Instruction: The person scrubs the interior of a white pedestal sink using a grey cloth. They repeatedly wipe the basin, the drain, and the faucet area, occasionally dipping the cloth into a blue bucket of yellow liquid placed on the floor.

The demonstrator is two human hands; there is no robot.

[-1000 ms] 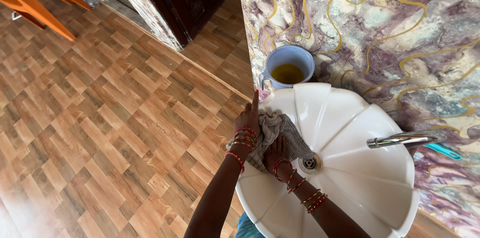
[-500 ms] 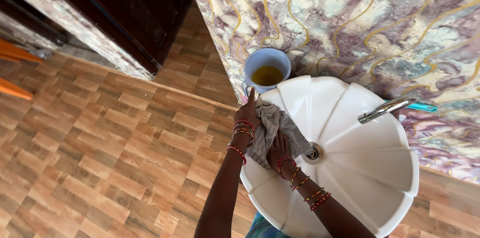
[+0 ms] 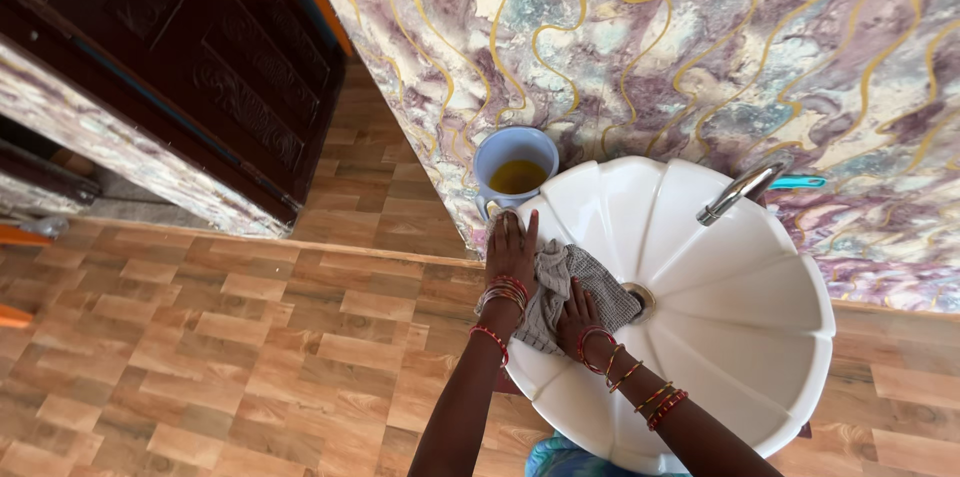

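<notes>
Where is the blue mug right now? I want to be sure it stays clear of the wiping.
In the head view the blue mug of yellowish liquid sits beyond the white basin's far-left rim, against the marbled wall, just past the left hand.

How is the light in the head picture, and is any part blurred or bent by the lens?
Head view: soft even daylight, no hard shadows; mild sheen on the white basin and chrome tap; the grey cloth and both hands look sharp; the wide lens slants the wall and door edges.
</notes>
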